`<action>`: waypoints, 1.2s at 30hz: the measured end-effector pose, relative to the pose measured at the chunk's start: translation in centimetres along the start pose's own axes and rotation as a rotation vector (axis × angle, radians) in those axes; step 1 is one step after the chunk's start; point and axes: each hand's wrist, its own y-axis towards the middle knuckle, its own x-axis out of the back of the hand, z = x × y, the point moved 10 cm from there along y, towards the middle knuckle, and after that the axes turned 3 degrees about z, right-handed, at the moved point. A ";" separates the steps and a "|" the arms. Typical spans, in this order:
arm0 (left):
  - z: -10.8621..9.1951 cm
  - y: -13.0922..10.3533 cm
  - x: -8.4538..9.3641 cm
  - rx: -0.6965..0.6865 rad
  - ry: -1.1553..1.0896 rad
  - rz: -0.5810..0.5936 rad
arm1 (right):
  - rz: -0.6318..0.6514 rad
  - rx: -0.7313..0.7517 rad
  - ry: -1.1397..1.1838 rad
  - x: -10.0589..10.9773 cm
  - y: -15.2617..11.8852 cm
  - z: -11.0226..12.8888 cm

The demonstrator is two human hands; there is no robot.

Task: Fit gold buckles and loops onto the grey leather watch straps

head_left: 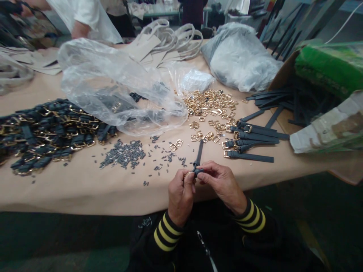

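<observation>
A dark grey strap (199,153) sticks up from between my hands near the table's front edge. My left hand (181,192) is closed on its lower end, where a bit of gold shows by the fingers. From the other side my right hand (222,183) pinches the same end between thumb and fingers. Fingertips hide most of that end. Beyond the hands lie loose gold buckles (210,102) in a heap. To the left, small dark grey pieces (124,153) are scattered. Straps with buckles fitted (252,139) rest in a row on the right.
A large pile of buckled straps (53,132) covers the left. Clear plastic bags (119,83) and a stuffed plastic bag (241,56) stand behind. Plain dark straps (300,98) spill from a box at right, beside green packaging (329,68). Another person's sleeve (85,19) shows across the table (85,192).
</observation>
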 end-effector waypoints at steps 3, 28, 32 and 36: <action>-0.6 0.2 0.1 -0.069 0.124 0.015 | 0.075 -0.070 0.008 -0.3 0.0 -0.1; 0.8 0.6 -0.3 0.139 -0.044 0.329 | 0.193 0.482 -0.926 -1.1 -0.1 9.1; 0.9 0.3 -0.9 0.151 -0.058 0.393 | 0.507 0.262 -1.124 -1.7 0.3 6.4; 0.8 0.0 -1.5 0.160 -0.084 0.458 | 0.652 0.097 -1.048 -1.8 0.0 4.7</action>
